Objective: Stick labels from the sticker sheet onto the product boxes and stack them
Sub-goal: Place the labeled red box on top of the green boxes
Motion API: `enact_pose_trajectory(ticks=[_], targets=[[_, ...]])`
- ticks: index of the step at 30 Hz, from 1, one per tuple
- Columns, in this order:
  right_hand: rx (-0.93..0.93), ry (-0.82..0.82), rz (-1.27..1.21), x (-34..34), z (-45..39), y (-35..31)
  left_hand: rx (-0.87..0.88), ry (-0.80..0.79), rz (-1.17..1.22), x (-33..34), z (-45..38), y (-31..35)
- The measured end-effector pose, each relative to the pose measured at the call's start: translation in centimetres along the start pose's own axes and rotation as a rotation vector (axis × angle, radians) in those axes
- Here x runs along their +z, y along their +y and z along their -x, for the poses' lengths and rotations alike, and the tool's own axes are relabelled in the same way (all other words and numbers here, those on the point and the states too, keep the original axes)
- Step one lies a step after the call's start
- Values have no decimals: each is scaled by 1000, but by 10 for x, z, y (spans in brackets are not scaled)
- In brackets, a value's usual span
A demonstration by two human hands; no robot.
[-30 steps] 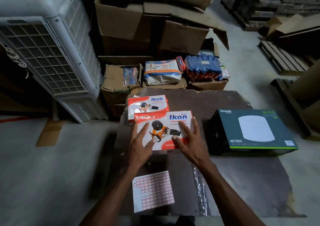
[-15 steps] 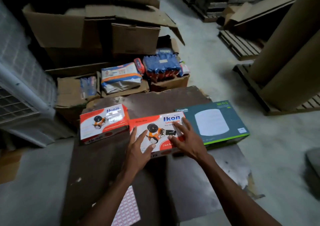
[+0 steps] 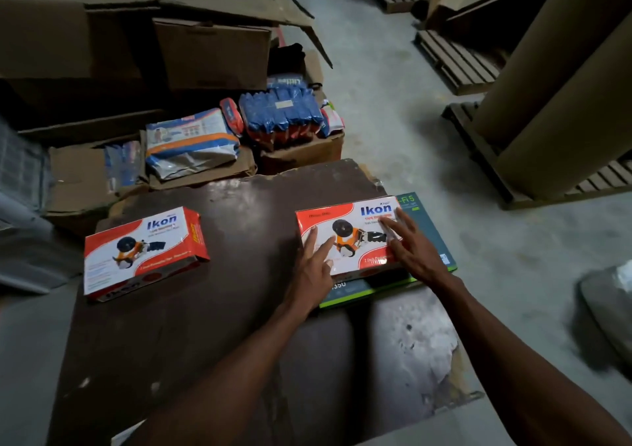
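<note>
Red & white Ikon box [image 3: 347,237] lies flat on top of a dark green box [image 3: 429,240], at the right side of the dark brown table [image 3: 239,308]. It covers most of the green box; only the green one's right part & near edge stick out. The top box has a red band at the top & left, big blue "Ikon" letters, and a pic of an orange & black tape tool in the middle. Its shiny wrap glints a bit.

Left hand [image 3: 313,267] lies flat on the box's near-left corner, fingers straight & spread, not gripping. Right hand [image 3: 410,250] lies flat on the box's right part, fingers straight too, tips near the "Ikon" word.

2nd Ikon box [image 3: 143,250], same look, sits on the table's left side, well apart from the hands, turned a bit.

Behind the table: brown cardboard boxes [image 3: 205,52] w/ blue packs [image 3: 280,110] on some of them. Gray floor [image 3: 376,120] on the right.
</note>
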State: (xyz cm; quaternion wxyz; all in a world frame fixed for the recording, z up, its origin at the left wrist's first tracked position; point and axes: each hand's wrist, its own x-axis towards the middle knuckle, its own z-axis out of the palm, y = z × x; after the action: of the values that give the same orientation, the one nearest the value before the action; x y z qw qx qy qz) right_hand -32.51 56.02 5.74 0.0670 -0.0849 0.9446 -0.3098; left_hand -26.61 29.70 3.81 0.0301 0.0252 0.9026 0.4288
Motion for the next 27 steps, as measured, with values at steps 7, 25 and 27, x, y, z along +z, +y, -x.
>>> enact_pose_trajectory(ticks=[7, 25, 27], targets=[[-22, 6, -11, -20, -4, 26, -8, -11, 0, 26, -3, 16], [26, -5, 90, -25, 3, 32, -7, -54, -15, 36, 2, 24], [34, -7, 93, -25, 4, 31, 1, -58, -22, 35, 2, 24]])
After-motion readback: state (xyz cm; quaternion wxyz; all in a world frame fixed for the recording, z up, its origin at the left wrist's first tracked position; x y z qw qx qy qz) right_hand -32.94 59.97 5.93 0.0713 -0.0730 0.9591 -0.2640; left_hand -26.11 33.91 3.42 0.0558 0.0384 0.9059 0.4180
